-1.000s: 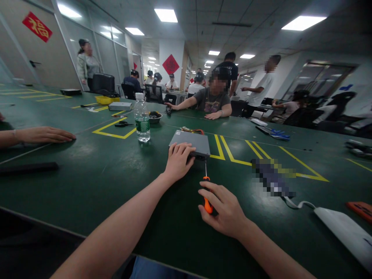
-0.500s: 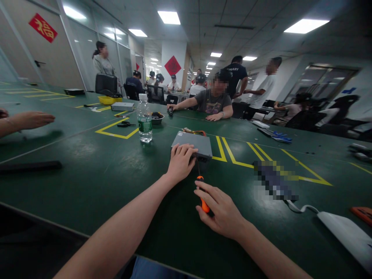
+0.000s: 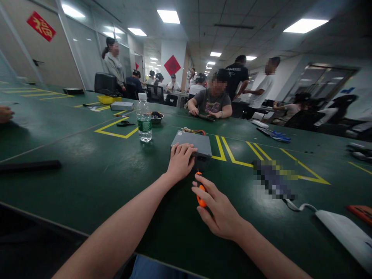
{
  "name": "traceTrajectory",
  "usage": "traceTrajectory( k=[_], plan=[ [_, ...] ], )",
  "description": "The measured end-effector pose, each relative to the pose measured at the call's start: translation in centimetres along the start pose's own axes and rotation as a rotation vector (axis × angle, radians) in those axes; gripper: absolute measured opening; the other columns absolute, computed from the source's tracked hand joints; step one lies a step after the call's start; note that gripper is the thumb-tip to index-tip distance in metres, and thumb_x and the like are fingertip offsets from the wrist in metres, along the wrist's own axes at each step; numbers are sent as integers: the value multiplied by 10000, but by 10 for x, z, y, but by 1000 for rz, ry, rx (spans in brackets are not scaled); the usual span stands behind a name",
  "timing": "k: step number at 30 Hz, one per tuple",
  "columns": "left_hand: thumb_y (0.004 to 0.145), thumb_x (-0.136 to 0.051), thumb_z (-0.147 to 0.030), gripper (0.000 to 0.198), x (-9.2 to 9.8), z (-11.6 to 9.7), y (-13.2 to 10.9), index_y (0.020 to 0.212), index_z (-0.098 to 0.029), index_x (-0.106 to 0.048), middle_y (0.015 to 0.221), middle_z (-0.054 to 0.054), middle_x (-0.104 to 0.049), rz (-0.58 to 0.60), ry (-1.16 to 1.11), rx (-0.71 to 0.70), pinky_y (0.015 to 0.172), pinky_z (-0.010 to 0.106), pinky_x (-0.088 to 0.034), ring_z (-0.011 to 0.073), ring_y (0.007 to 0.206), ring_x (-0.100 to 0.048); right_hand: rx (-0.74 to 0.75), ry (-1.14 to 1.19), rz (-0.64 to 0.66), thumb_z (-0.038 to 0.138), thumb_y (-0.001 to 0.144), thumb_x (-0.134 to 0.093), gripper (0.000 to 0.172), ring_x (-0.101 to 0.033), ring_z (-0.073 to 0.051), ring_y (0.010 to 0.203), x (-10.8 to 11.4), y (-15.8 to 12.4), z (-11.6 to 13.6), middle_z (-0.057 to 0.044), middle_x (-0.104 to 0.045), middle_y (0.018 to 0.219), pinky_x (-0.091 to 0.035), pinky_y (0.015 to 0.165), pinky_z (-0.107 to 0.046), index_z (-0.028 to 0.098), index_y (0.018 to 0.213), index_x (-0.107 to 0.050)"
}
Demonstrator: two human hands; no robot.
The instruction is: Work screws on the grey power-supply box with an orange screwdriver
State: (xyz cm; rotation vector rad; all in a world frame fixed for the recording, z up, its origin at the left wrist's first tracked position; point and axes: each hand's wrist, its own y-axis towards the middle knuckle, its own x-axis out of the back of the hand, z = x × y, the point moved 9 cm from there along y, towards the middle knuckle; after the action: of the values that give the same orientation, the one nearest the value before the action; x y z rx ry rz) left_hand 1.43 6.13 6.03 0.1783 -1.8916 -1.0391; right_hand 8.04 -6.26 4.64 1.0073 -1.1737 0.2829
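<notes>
A grey computer power supply (image 3: 194, 142) lies on the green table (image 3: 122, 224), with coloured cables coming out of its far side. My left hand (image 3: 181, 159) grips its near left edge, fingers over the top and thumb down by the front face. In my right hand (image 3: 216, 205) is a screwdriver (image 3: 201, 197) with an orange handle, held between thumb and fingers. Its thin shaft points at the front face of the power supply; I cannot tell whether the tip touches a screw.
A water bottle (image 3: 144, 118) stands left of the power supply, with a metal bowl (image 3: 157, 117) behind it. To the right lie a blurred dark object (image 3: 274, 180) and a white device (image 3: 344, 236) with a cable. A person (image 3: 213, 97) sits opposite.
My right fingers have shifted slightly up and around the screwdriver handle. My left hand stays on the power supply. The person opposite has brought both hands together; the hand at far left has drawn back.
</notes>
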Motion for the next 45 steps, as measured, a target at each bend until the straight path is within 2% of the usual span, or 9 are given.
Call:
traceTrajectory(
  k=[3,6,9,15,24,31,37,40,45],
  plan=[
    [806,-481,-222,286,1,-1,0,1088,-266,-503,1190,4,-532,2,2,-1,1063,396,-184,186,1172,-405,57,-98,-7,286,845,-459,347,-526,-238,1033,-3,1,4,-192,-433,1268,-482,789,-373,149,1165,-463],
    [808,-470,-212,293,1,-1,0,1095,-258,-500,1191,11,-532,1,0,-6,1061,405,-185,192,1175,-405,123,-142,-119,304,814,-525,240,-578,-209,873,3,2,9,-172,-550,1143,-492,723,-355,133,982,-539],
    [800,-474,-200,305,0,-1,-1,1100,-253,-498,1193,16,-532,3,-4,-14,1059,407,-186,194,1176,-405,144,-143,-142,294,815,-526,174,-581,-192,846,6,3,11,-154,-588,1075,-491,720,-334,133,878,-543],
    [785,-492,-193,326,0,0,-1,1104,-257,-498,1197,14,-530,8,-28,-22,1058,408,-184,195,1177,-404,133,-135,-63,259,849,-437,307,-479,-246,1107,7,9,16,-188,-468,1197,-476,811,-353,163,1136,-486],
    [790,-484,-202,329,0,-1,-1,1114,-257,-487,1204,11,-525,20,-5,-26,1066,403,-179,186,1185,-397,171,-74,-257,194,792,-548,258,-563,-184,912,13,4,11,-175,-537,1112,-500,729,-312,134,1022,-449],
    [797,-484,-207,313,-1,0,-1,1105,-259,-488,1200,2,-528,22,-16,-20,1069,394,-175,178,1182,-399,127,-64,-107,241,853,-423,348,-516,-226,1047,10,6,10,-175,-485,1192,-485,793,-361,146,1188,-434],
    [803,-479,-208,316,1,0,-1,1115,-253,-481,1204,3,-527,20,-15,-23,1070,387,-173,173,1186,-396,155,-84,-268,229,801,-536,302,-578,-195,873,23,6,11,-171,-553,1125,-494,699,-336,138,1080,-465],
    [801,-481,-204,317,1,-1,-1,1114,-254,-483,1203,2,-529,22,-15,-21,1070,385,-172,172,1186,-396,99,-28,-308,242,793,-559,288,-581,-199,898,25,4,6,-164,-568,1091,-501,705,-338,150,1039,-442],
    [802,-481,-206,312,1,-1,0,1110,-256,-491,1199,6,-530,24,-12,-18,1067,392,-182,177,1181,-401,44,14,-164,260,844,-466,331,-523,-221,1052,18,4,3,-170,-505,1163,-489,799,-360,149,1154,-427]
  ],
)
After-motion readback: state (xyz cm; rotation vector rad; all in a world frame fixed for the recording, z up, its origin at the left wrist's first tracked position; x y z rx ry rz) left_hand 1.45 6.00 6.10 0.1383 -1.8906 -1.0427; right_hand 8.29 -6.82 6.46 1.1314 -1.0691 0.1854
